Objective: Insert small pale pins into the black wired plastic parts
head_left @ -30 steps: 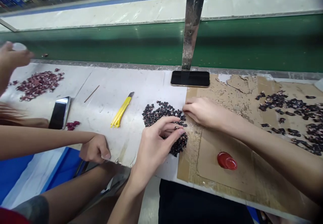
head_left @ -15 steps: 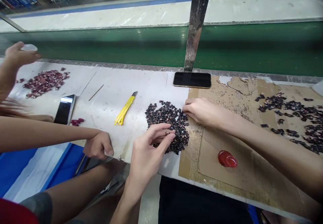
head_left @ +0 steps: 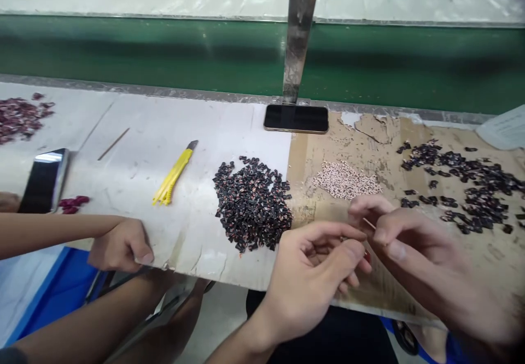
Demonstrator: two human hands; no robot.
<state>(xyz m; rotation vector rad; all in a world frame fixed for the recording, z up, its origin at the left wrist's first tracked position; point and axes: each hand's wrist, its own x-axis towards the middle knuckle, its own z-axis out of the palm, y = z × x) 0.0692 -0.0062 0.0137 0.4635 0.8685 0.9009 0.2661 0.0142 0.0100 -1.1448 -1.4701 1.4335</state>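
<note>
**Both hands in close at front of worktop, black pile on L, pale beads beyond R**

L hand [head_left: 309,282] and R hand [head_left: 426,260] face each other over the front edge of the cardboard [head_left: 328,145], fingertips nearly meeting. L thumb + index drawn close at the tips; R thumb + index likewise bent in. Can't tell if either pinches something small: tips overlap & R is a bit blurred.

Key relation: black pile [head_left: 252,205] sits on the white part of the worktop [head_left: 229,129], left of & slightly beyond the L fingers, so L is the nearer hand. Pile's roughly round, a bit longer front-to-back; no single long axis, bits lie every which way. Pale bead pile [head_left: 346,180] is on the cardboard, just beyond the R fingertips, R nearer; its long axis runs approx. side to side.

A red thing [head_left: 367,256] shows only as a sliver behind the L fingers, mostly hidden. More black bits [head_left: 476,205] lie scattered far R, beyond the R hand. Co-worker's hand [head_left: 123,246] rests at worktop edge, well apart on L.
</note>
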